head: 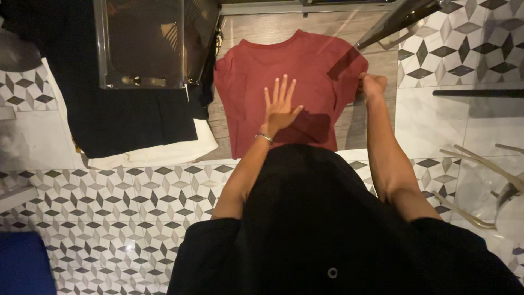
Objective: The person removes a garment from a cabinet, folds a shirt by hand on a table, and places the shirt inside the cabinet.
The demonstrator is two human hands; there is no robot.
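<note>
**Our hands on a dark red T-shirt**

Our left hand (281,106) lies flat on the dark red T-shirt (256,82), its fingers (277,87) straight and spread apart, the thumb angled out to the right. The palm presses on the lower middle of the shirt, and a thin bracelet (264,137) circles the wrist just below it.

Our right hand (373,86) is closed, its fingers curled together and pinched on the shirt's right edge, at the sleeve, which is folded in over the body of the shirt. The knuckles face up, so we cannot see the fingertips themselves.

The T-shirt lies spread flat on a wood-grain table (355,128), neckline pointing away from us and hem just at the near edge. Its left sleeve lies folded inward too. Both of our bare forearms reach out over our black top (316,218), which covers the lower middle of the view.

Just left of the shirt sits a stack of folded clothes, a black garment (125,123) on top of a white one (158,155). A clear acrylic box (142,43) rests on the far part of that stack. A metal bar (393,22) runs diagonally beyond the shirt's right shoulder. The floor (120,207) below shows a geometric pattern of white, grey and black tiles, and a pale chair frame (480,186) stands at the right.
</note>
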